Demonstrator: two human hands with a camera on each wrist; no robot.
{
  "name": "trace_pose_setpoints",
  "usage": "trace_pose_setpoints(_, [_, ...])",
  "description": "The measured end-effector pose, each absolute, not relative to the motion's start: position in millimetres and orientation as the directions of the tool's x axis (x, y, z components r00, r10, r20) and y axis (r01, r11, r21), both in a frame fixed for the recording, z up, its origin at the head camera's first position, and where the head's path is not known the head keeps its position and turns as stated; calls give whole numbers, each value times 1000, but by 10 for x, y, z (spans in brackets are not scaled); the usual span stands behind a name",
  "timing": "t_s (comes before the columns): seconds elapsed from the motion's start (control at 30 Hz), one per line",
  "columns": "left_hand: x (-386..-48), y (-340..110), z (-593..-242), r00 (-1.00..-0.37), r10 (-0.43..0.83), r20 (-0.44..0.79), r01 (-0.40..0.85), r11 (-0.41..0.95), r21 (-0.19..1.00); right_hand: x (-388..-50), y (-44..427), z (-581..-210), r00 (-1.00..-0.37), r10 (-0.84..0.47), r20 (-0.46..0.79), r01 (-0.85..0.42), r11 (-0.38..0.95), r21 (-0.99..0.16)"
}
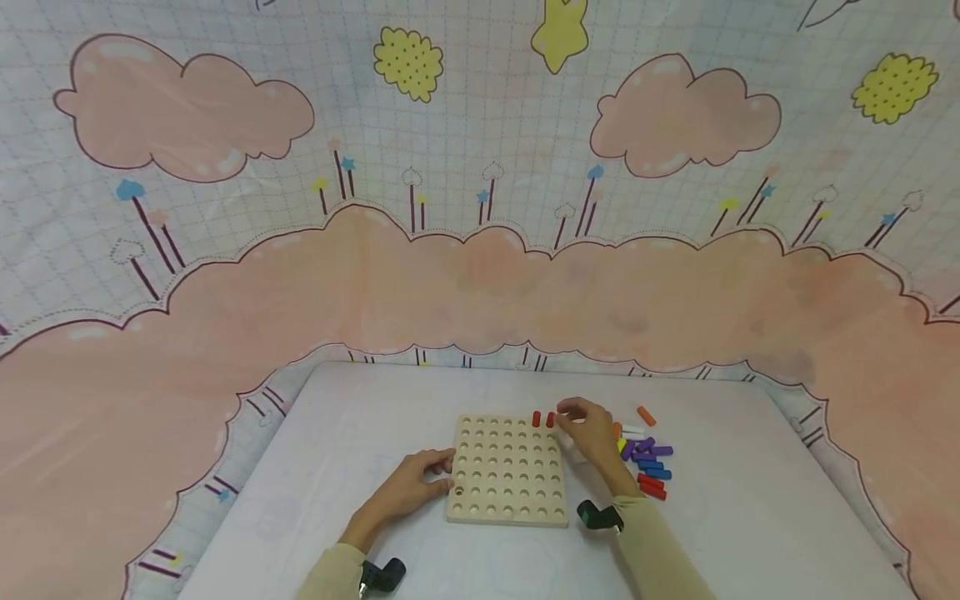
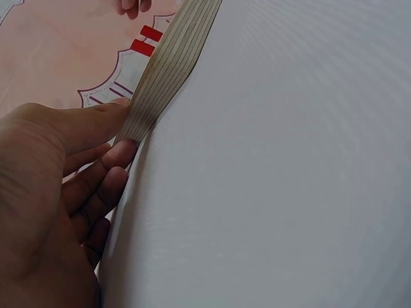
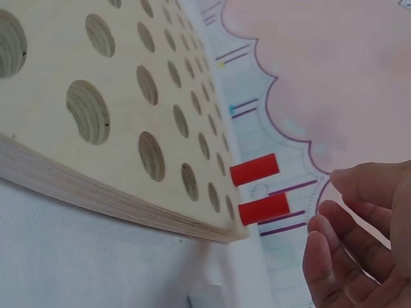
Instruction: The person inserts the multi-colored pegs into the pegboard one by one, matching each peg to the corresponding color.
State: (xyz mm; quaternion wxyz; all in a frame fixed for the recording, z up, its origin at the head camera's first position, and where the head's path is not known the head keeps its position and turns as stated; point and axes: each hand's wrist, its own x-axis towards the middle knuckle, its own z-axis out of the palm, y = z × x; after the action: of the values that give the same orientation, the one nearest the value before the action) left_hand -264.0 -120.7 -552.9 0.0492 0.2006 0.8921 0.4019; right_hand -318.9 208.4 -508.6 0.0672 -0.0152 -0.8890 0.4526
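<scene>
A square wooden pegboard point(image 1: 507, 471) with rows of round holes lies on the table. Two red pegs point(image 3: 255, 169) stand upright in neighbouring holes at its far right corner. My left hand point(image 1: 416, 483) is at the board's left side, its thumb and fingertips touching the edge; the left wrist view shows the thumb point(image 2: 90, 125) against the layered side. Just right of the red pegs, my right hand point(image 1: 588, 429) holds nothing. Its loosely bent fingers point(image 3: 350, 237) are apart from the pegs in the right wrist view.
Right of the board lies a loose pile of pegs: purple pegs point(image 1: 643, 450), blue pegs point(image 1: 656, 471), red pegs point(image 1: 652, 487), plus white, yellow and orange ones. One orange peg point(image 1: 647, 416) lies farther back. A patterned cloth point(image 1: 487, 292) hangs behind the white table point(image 1: 360, 417).
</scene>
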Motion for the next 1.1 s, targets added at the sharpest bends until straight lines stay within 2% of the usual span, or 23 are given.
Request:
trace_pose_setpoints(0.33, [-2634, -1215, -5520, -913, 402, 70, 318, 592, 741, -3056, 2147, -4949, -970, 78, 229, -139, 594, -793])
trace_pose_setpoints(1.1, [-2574, -1195, -5549, -917, 387, 96, 330, 602, 727, -2677, 2522, -4871, -962, 51, 270, -178, 632, -754])
